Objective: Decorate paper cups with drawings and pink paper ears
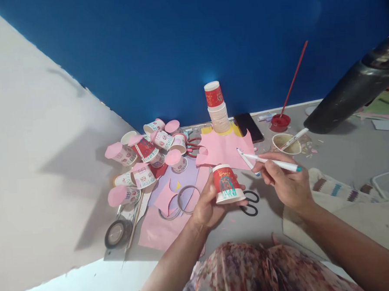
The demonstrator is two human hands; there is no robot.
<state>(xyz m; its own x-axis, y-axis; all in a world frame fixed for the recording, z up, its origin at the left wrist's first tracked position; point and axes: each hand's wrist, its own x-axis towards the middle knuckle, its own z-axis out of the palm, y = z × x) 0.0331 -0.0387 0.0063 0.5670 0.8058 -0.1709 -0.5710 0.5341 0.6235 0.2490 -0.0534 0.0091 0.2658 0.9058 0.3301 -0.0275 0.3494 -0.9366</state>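
Note:
My left hand is closed around a red and white paper cup, held upside down with its wide rim toward me. A dark arch and teal strokes are drawn on the cup's side. My right hand grips a white marker with a teal end; its tip points left, above and to the right of the cup, apart from it. Beneath the hands lie a cut pink paper sheet and scissors with black handles, their blades hidden under the left hand and cup.
Several decorated cups with pink paper tops crowd the left. A stack of cups stands by the blue wall, next to a phone. To the right are a red pot, a cup with a marker and a black bottle.

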